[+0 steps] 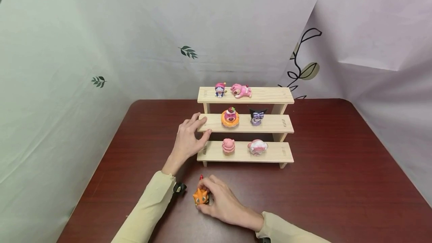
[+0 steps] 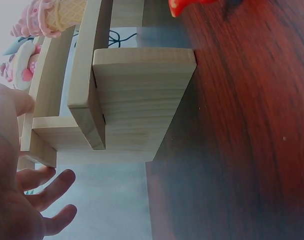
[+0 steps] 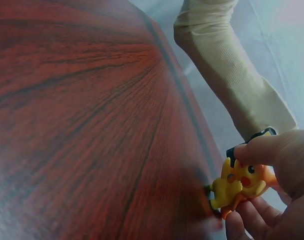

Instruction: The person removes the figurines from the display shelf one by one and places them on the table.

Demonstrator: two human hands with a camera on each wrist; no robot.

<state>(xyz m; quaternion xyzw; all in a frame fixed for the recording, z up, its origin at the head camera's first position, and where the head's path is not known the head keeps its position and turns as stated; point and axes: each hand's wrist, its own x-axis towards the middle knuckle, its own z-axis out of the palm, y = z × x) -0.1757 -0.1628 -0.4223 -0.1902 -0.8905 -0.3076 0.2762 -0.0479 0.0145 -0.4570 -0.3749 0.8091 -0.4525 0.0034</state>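
Observation:
A small yellow figurine (image 1: 200,198) in an orange hood is pinched by my right hand (image 1: 225,203), low over the table in front of the shelf. The right wrist view shows the yellow body of the figurine (image 3: 228,190) between thumb and fingers. My left hand (image 1: 186,141) grips the left end of a three-step wooden display shelf (image 1: 275,123) at its middle step. Thumb and forefinger meet the board there; in the left wrist view, the other fingers of the left hand (image 2: 21,175) spread past the board's end.
On the top step are a blue figurine (image 1: 220,90) and a lying pink bear (image 1: 241,91). The middle step holds an orange-ringed figurine (image 1: 230,117) and a black-and-purple one (image 1: 257,117). Two pink figurines (image 1: 228,145) stand below. A dark red table (image 1: 330,168) lies underneath.

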